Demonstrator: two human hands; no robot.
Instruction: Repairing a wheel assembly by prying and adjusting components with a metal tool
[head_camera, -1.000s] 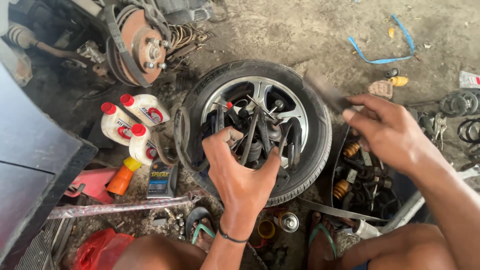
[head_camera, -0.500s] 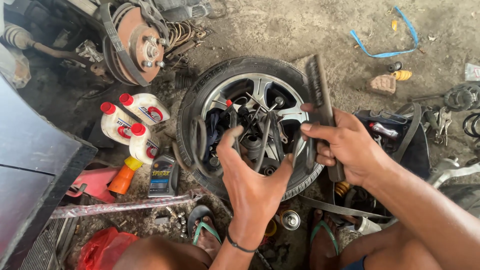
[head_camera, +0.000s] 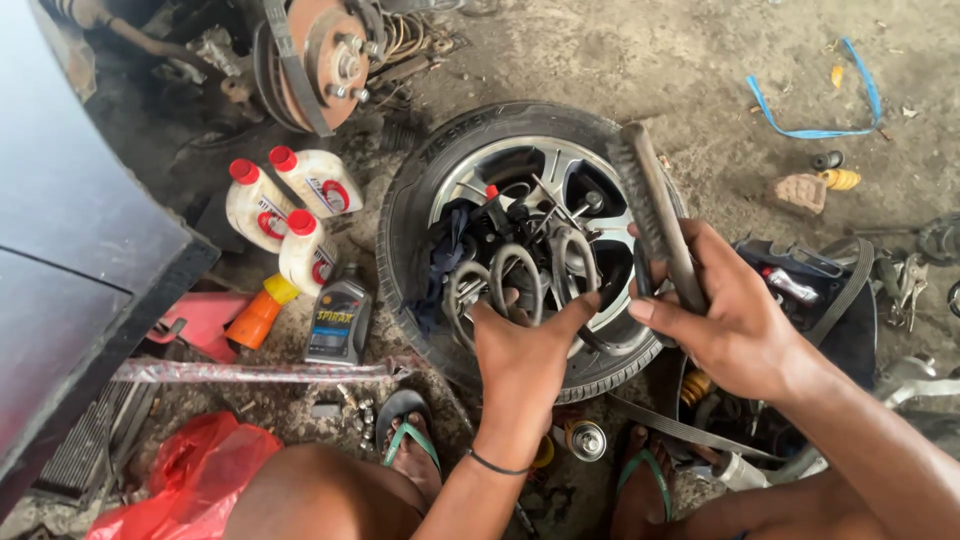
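Left hand (head_camera: 522, 345) grips curved metal loops (head_camera: 520, 275) over the wheel (head_camera: 510, 230), steadying them. Right hand (head_camera: 725, 320), just beside, wraps a wire brush (head_camera: 655, 215), bristles angled toward them.

The wire brush (head_camera: 655, 215) in my right hand (head_camera: 735, 325) is dark grey and grimy. The wheel (head_camera: 560, 170) under my left hand (head_camera: 520, 350) is silver inside a black tyre (head_camera: 420, 200). Beside it stand white bottles (head_camera: 275, 215) with red caps, an orange bottle (head_camera: 258, 315) and a red bag (head_camera: 190, 475).
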